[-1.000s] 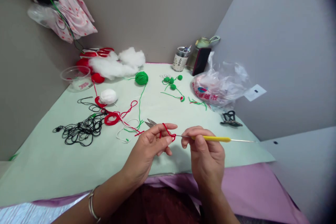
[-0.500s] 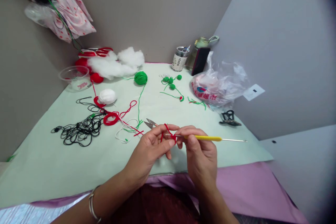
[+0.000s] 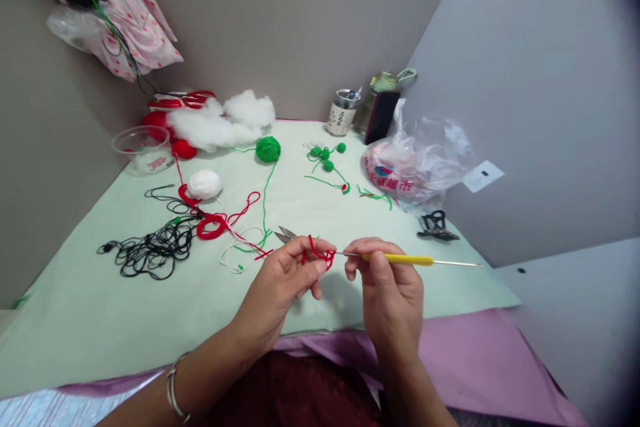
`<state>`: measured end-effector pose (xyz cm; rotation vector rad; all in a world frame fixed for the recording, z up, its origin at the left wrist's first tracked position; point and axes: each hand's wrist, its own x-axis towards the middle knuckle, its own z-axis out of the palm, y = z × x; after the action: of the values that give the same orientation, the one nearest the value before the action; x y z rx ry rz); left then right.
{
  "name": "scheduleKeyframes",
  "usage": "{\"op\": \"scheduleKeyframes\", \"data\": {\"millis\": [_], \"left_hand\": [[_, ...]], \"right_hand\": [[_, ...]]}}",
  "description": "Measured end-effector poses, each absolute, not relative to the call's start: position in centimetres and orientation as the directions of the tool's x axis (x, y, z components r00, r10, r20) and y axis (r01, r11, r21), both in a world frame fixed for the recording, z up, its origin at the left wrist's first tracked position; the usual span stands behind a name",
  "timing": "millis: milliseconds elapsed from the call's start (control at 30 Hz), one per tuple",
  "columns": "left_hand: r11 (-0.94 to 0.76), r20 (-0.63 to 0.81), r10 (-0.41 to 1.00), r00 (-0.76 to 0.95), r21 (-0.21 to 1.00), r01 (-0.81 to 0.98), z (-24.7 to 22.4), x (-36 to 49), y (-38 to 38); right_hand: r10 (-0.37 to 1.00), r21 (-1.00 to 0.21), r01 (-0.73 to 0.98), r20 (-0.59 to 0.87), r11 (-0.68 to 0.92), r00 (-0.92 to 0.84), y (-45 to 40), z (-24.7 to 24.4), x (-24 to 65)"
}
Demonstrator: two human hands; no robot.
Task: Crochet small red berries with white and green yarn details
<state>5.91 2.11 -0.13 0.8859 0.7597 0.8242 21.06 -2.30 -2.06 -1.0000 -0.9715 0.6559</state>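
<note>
Red yarn in a small looped piece is pinched between the thumb and fingers of my left hand, and a strand of it runs over the forefinger. My right hand grips a crochet hook by its yellow handle. The hook's left metal end meets the red loops; its other end points right. Just behind my left fingers lie small scissors, their handles hidden by the hand. A red strand leads from the left toward my left hand.
Tangled black cord, a red yarn coil and a white yarn ball lie left. Behind are a green yarn ball, white stuffing and small green crocheted balls. A plastic bag and black hair clip are right.
My right hand has moved a little to the right with the crochet hook, drawing its tip back through the red loops. My left hand has shifted slightly left.
</note>
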Motion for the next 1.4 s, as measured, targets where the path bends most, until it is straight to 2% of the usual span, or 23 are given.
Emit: {"op": "scheduleKeyframes", "data": {"millis": [267, 433, 467, 533, 633, 700, 767, 833, 900, 1000, 1067, 1133, 1200, 1267, 1300, 1333, 1400], "left_hand": [[0.380, -0.212, 0.855, 0.474, 0.878, -0.291, -0.5, 5.7, 2.1], [0.395, -0.208, 0.846, 0.491, 0.863, -0.316, -0.3, 6.1, 2.0], [0.386, -0.200, 0.852, 0.484, 0.865, -0.320, -0.2, 6.2, 1.9], [0.346, -0.180, 0.875, 0.450, 0.881, -0.322, -0.3, 6.4, 1.8], [0.303, -0.161, 0.905, 0.394, 0.894, -0.330, -0.4, 6.5, 1.6], [0.325, -0.170, 0.901, 0.399, 0.873, -0.362, -0.3, 6.5, 1.5], [0.389, -0.202, 0.875, 0.440, 0.834, -0.390, -0.2, 6.5, 1.4], [0.463, -0.242, 0.835, 0.494, 0.793, -0.395, 0.0, 6.4, 1.5], [0.510, -0.263, 0.804, 0.533, 0.765, -0.393, 0.2, 6.3, 1.7], [0.522, -0.260, 0.793, 0.550, 0.755, -0.396, 0.2, 6.0, 2.0], [0.513, -0.252, 0.794, 0.553, 0.766, -0.387, 0.1, 6.0, 2.0], [0.475, -0.234, 0.813, 0.533, 0.795, -0.377, 0.0, 6.1, 2.0], [0.386, -0.194, 0.862, 0.469, 0.850, -0.358, -0.1, 6.3, 1.8], [0.275, -0.138, 0.913, 0.385, 0.905, -0.326, -0.3, 6.5, 1.5], [0.242, -0.120, 0.924, 0.363, 0.919, -0.311, -0.3, 6.6, 1.3], [0.234, -0.113, 0.925, 0.362, 0.922, -0.309, -0.3, 6.6, 1.2], [0.293, -0.137, 0.900, 0.414, 0.894, -0.340, -0.3, 6.6, 1.2]], "right_hand": [[0.808, -0.907, -0.015, 0.368, 0.422, 0.460, -2.2, -2.0, 21.1], [0.844, -0.900, -0.033, 0.394, 0.434, 0.363, -2.3, -2.1, 20.8], [0.845, -0.899, 0.014, 0.417, 0.438, 0.336, -2.4, -2.2, 20.8], [0.813, -0.858, 0.221, 0.511, 0.463, 0.281, -2.7, -2.2, 20.6], [0.672, -0.630, 0.594, 0.715, 0.500, 0.193, -3.0, -2.5, 20.4], [0.607, -0.555, 0.662, 0.773, 0.504, 0.186, -3.0, -2.8, 20.3], [0.633, -0.644, 0.576, 0.729, 0.503, 0.262, -2.9, -2.8, 20.3], [0.714, -0.788, 0.373, 0.609, 0.491, 0.346, -2.7, -2.7, 20.5], [0.797, -0.878, 0.119, 0.471, 0.463, 0.378, -2.4, -2.4, 20.7], [0.874, -0.902, -0.151, 0.332, 0.404, 0.355, -2.1, -2.1, 21.2], [0.883, -0.902, -0.174, 0.321, 0.396, 0.343, -2.1, -2.0, 21.4], [0.863, -0.912, -0.034, 0.374, 0.408, 0.339, -2.3, -2.1, 21.4], [0.802, -0.855, 0.279, 0.512, 0.438, 0.309, -2.6, -2.4, 21.3], [0.698, -0.662, 0.593, 0.681, 0.458, 0.222, -2.8, -2.8, 21.0], [0.644, -0.569, 0.678, 0.743, 0.465, 0.181, -2.8, -3.0, 20.8], [0.606, -0.522, 0.708, 0.778, 0.476, 0.166, -2.9, -3.1, 20.7], [0.600, -0.581, 0.638, 0.768, 0.506, 0.224, -2.9, -3.0, 20.5]]}}
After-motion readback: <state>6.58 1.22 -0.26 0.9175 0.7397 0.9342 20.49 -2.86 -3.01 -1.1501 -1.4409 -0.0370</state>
